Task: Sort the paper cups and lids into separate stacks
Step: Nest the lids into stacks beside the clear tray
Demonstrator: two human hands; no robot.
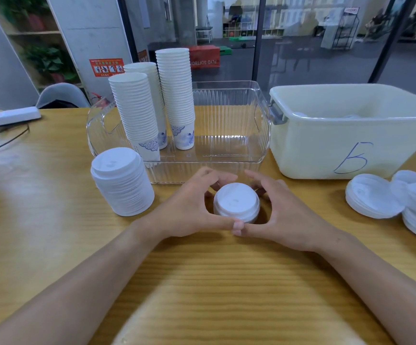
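1. White plastic: a short stack of round, domed cup lids point(236, 204) stands on the pale wooden table point(52, 220), ringed by both hands.
2. Left hand point(189, 210): fingers curved round the far and left side of the short stack, thumb stretched along its near side. Whether the fingertips actually touch the lids cannot be told.
3. Right hand point(286, 215): curved the same way round the right side, its thumb tip meeting the left thumb tip just in front of the stack; contact with the lids likewise unclear.
4. Tall stack of white round lids point(122, 183): on the table just left of the left hand, apart from it.
5. Clear ribbed plastic bin point(226, 155): directly beyond both hands. In its left part stand three tall stacks of white paper cups point(152, 103) with blue patterns on the lowest cups.
6. Cream opaque plastic tub point(351, 135) with a blue hand-drawn mark on its front: beyond and right of the right hand, touching or just beside the clear bin.
7. Loose heap of white lids point(396, 197): on the table well right of the right hand, overlapping one another and tilted.
8. White power strip point(12, 116) with dark cables: far left of the left hand, near the table's back edge.
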